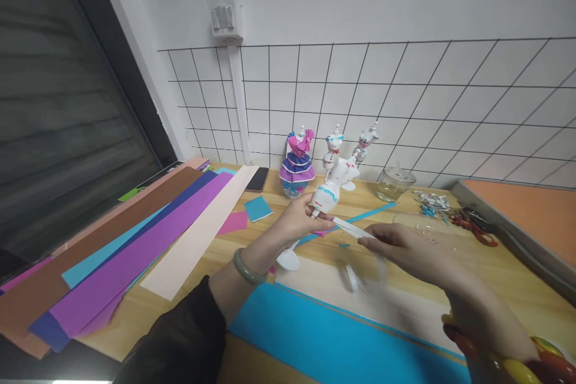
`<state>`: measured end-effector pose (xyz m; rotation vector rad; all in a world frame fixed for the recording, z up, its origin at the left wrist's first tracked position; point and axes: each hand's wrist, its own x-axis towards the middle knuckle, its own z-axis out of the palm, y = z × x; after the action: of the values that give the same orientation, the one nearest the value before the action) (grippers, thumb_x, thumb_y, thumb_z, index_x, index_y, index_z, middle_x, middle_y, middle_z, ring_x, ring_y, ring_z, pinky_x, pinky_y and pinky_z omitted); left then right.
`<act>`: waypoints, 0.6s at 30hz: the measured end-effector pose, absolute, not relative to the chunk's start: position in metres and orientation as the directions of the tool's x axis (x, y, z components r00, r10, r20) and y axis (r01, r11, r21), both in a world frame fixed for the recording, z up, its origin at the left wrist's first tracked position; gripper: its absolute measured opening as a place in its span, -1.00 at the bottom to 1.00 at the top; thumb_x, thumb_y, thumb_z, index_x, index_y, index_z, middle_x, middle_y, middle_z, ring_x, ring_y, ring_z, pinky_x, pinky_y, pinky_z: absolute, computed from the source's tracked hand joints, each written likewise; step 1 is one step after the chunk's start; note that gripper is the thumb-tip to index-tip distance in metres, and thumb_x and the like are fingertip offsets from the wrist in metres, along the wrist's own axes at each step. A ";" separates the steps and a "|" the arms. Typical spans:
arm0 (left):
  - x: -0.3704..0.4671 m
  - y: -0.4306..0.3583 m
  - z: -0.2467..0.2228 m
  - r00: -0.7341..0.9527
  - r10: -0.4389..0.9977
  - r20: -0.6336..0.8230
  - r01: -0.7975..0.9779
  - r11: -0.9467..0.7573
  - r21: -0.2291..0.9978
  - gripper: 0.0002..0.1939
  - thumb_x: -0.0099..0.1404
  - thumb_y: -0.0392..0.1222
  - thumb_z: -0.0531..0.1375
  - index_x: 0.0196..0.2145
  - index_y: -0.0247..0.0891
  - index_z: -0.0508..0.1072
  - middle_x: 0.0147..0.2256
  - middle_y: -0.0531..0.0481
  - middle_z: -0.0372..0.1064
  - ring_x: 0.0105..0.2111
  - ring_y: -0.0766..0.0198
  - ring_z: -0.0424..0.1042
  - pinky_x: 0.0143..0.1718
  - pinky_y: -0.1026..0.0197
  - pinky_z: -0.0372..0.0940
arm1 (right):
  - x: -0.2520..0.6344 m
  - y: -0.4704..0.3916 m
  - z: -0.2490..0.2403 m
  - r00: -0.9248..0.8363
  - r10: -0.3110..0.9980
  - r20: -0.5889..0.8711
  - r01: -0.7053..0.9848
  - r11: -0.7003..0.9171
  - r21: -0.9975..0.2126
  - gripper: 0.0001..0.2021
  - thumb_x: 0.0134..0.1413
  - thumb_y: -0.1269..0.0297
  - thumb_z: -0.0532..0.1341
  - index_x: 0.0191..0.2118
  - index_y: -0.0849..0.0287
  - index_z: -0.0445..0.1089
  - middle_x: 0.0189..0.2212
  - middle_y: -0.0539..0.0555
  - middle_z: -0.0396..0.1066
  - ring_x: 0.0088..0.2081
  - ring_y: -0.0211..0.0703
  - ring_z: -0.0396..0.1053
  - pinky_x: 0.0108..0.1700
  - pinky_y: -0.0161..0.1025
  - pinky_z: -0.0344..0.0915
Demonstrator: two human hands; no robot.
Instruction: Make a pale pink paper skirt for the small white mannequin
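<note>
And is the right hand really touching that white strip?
Touching. The head view shows the right hand pinching the white strip between its fingertips, with the strip running from there toward the left hand.

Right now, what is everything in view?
Mini mannequin: 1, white, in left grip
Strip: 1, white, between left grip and right grip
Standing mannequins: 2, mostly white, behind
Dressed mannequin: 1, pink, navy, purple, beside them
Phone: 1, dark, back left
Paper strips: several, brown, blue, purple, peach, left
Square pad: 1, teal, left-centre
Paper piece: 1, pink, beside pad
Large sheet: 1, blue, front
Lidded glass jar: 1, clear, back right
Scissors: 1, red-handled, right
Scraps: many, white and blue, by scissors
Tray: 1, grey and orange, far right
Wire grid: 1, black, wall
Electrical box: 1, white, wall
Left grip: 1, black sleeve, centre
Right grip: 1, beaded bracelet, right
</note>
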<state>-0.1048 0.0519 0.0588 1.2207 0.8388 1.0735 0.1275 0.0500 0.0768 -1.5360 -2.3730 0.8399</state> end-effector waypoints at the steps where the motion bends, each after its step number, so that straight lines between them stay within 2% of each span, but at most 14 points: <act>1: -0.104 0.052 0.058 0.296 0.954 0.040 -0.170 0.012 0.985 -0.58 -0.03 -0.32 0.44 -0.23 -0.29 0.37 -0.33 -0.05 0.45 -0.35 0.26 0.46 -0.27 0.15 0.36 | 0.131 0.050 0.077 -0.425 0.894 -0.141 0.801 0.299 -0.519 -0.58 0.23 -0.12 0.04 -0.48 0.10 0.24 -0.56 -0.04 0.25 -0.52 -0.24 0.16 -0.48 -0.26 0.04; 5: -0.105 0.057 0.053 0.237 0.968 0.076 -0.155 -0.040 0.987 -0.63 0.05 -0.32 0.39 -0.19 -0.30 0.39 -0.35 -0.03 0.45 -0.34 0.26 0.47 -0.27 0.16 0.36 | 0.144 0.051 0.075 -0.317 0.945 -0.076 0.891 0.270 -0.364 -0.56 0.23 -0.10 0.01 -0.50 0.10 0.31 -0.55 0.04 0.38 -0.52 -0.17 0.27 -0.49 -0.23 0.05; 8: -0.110 0.063 0.051 0.169 0.976 0.140 -0.173 -0.110 0.979 -0.64 0.03 -0.34 0.39 -0.22 -0.29 0.40 -0.41 0.06 0.39 -0.38 0.36 0.41 -0.31 0.26 0.31 | 0.153 0.055 0.073 -0.212 0.974 0.081 0.920 0.226 -0.319 -0.52 0.24 -0.15 -0.01 -0.45 0.10 0.39 -0.54 0.07 0.43 -0.50 -0.12 0.33 -0.47 -0.22 0.11; 11: -0.112 0.064 0.052 0.189 0.973 0.132 -0.203 -0.093 0.975 -0.63 0.02 -0.30 0.41 -0.23 -0.28 0.38 -0.40 0.08 0.37 -0.41 0.40 0.38 -0.38 0.31 0.26 | 0.155 0.066 0.064 -0.184 0.962 0.201 0.938 0.233 -0.257 -0.59 0.28 -0.02 0.01 -0.32 0.11 0.49 -0.39 0.11 0.51 -0.43 -0.09 0.40 -0.40 -0.22 0.18; 14: -0.111 0.060 0.055 0.235 0.967 0.094 -0.211 -0.044 0.977 -0.60 0.04 -0.22 0.42 -0.21 -0.26 0.37 -0.33 0.04 0.39 -0.38 0.38 0.39 -0.44 0.33 0.22 | 0.149 0.082 0.046 -0.222 0.955 0.196 0.952 0.256 -0.168 -0.69 0.26 0.21 0.04 -0.30 0.14 0.52 -0.29 0.16 0.54 -0.39 -0.10 0.41 -0.37 -0.22 0.18; 16: -0.110 0.057 0.058 0.261 0.962 0.077 -0.221 -0.018 0.975 -0.60 0.07 -0.14 0.42 -0.20 -0.26 0.36 -0.34 0.01 0.40 -0.39 0.38 0.39 -0.46 0.33 0.20 | 0.144 0.092 0.030 -0.238 0.958 0.162 0.953 0.263 -0.152 -0.71 0.24 0.32 0.05 -0.38 0.15 0.51 -0.34 0.14 0.54 -0.43 -0.15 0.39 -0.38 -0.24 0.18; 18: -0.111 0.055 0.061 0.295 0.953 0.070 -0.257 0.008 0.966 -0.60 0.12 -0.05 0.39 -0.21 -0.27 0.34 -0.38 0.03 0.39 -0.48 0.44 0.31 -0.48 0.34 0.16 | 0.141 0.099 0.016 -0.246 0.962 0.120 0.955 0.262 -0.141 -0.72 0.22 0.38 0.08 -0.44 0.17 0.48 -0.42 0.11 0.51 -0.48 -0.22 0.35 -0.41 -0.26 0.19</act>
<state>-0.1107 0.0545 0.0615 1.1707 0.7840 1.1161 0.1413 0.0994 0.0161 -1.8052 -2.3452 0.0576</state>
